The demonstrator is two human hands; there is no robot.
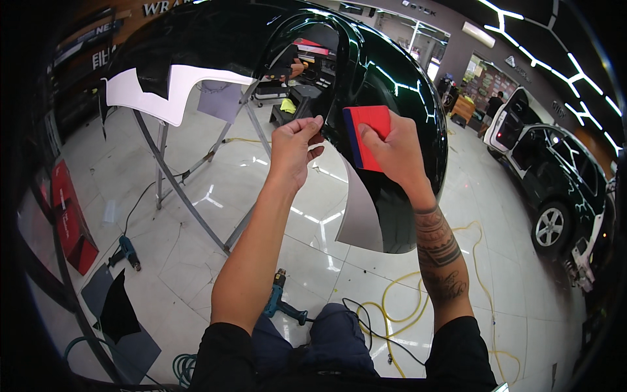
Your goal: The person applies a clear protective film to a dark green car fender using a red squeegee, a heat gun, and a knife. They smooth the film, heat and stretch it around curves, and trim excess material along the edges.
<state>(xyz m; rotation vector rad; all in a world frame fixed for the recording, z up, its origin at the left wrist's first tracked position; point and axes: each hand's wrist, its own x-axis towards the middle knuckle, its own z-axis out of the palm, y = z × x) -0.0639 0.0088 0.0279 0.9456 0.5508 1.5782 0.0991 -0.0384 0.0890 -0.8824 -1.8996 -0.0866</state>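
Observation:
A glossy black car fender panel [392,98] rests on a metal stand [189,196] in front of me. My left hand [294,147] pinches the edge of the film at the panel's inner arch. My right hand [392,153] holds a red squeegee [369,134] with a blue edge flat against the panel. A grey flap of backing or film [359,215] hangs below the squeegee. White backing sheet [157,95] is peeled off at the panel's left end.
On the glossy tiled floor lie a blue heat gun [127,251], a teal power tool [281,304], a yellow hose [392,300], black film scraps [117,310] and red boxes [68,222]. A white and black car [555,176] stands right. A person [493,108] stands far back.

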